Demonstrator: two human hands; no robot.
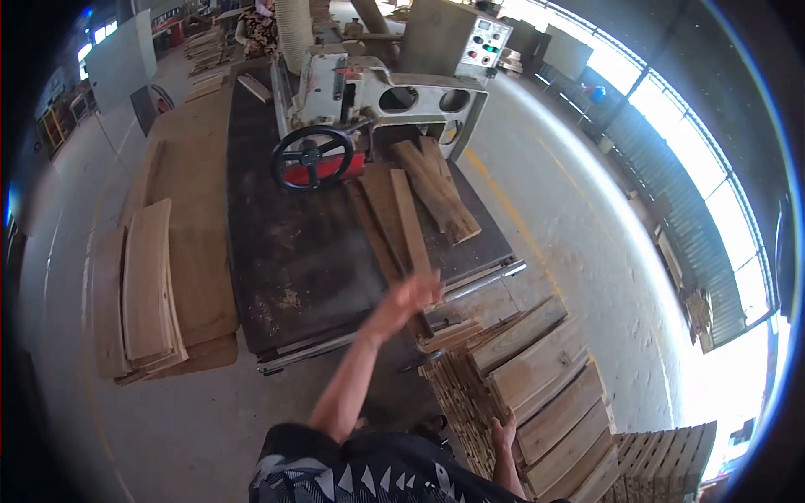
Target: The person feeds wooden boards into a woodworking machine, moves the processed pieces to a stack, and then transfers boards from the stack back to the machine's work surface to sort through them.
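Observation:
My left hand (412, 293) is stretched out over the dark machine table (285, 260), fingers extended, at the near end of a long narrow plank (409, 222). It looks motion-blurred and holds nothing. More loose planks (440, 189) lie fanned out beyond it, by the machine's outfeed. My right hand (503, 432) rests flat with fingers apart against the side of a stack of planks (545, 377) at the lower right, close to my body.
A grey woodworking machine (377, 92) with a black handwheel (312, 157) stands at the table's far end. Curved boards (151, 285) are piled on the floor at left. Another plank stack (662, 453) sits at far right. A person (260, 25) stands behind the machine.

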